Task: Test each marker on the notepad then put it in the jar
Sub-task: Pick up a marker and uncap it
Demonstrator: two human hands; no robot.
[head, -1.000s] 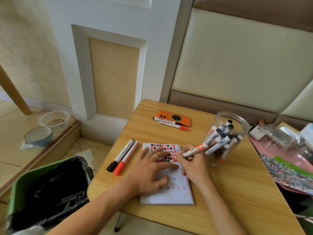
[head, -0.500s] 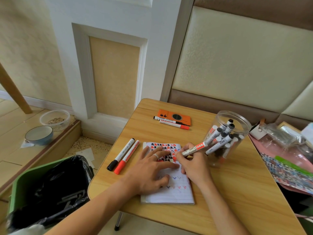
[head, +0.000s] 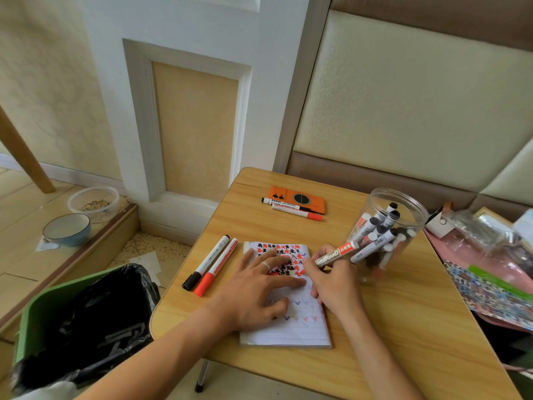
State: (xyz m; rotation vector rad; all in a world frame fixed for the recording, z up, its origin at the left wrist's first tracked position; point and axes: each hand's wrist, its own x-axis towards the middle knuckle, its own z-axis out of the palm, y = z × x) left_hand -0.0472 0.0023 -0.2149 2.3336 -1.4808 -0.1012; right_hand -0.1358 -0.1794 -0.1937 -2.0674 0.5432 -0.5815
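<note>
A small notepad (head: 291, 333) lies on the wooden table (head: 403, 313), its top covered in red and black marks. My left hand (head: 259, 290) presses flat on the page with fingers spread. My right hand (head: 331, 281) grips a red marker (head: 334, 254), its red tip touching the page near the marks. A clear plastic jar (head: 403, 206) stands to the right and holds several markers. A black marker (head: 206, 262) and a red marker (head: 217, 267) lie side by side left of the notepad. Two more markers (head: 291, 207) rest at the far side.
An orange phone (head: 297, 194) lies under the far markers. A green bin with a black bag (head: 78, 321) stands left of the table. Pink packaging and a patterned sheet (head: 490, 284) crowd the right edge. Bowls (head: 67, 229) sit on the floor.
The marker in my right hand has shifted slightly left and down, so its tip now meets the page. My left hand stays flat on the notepad.
</note>
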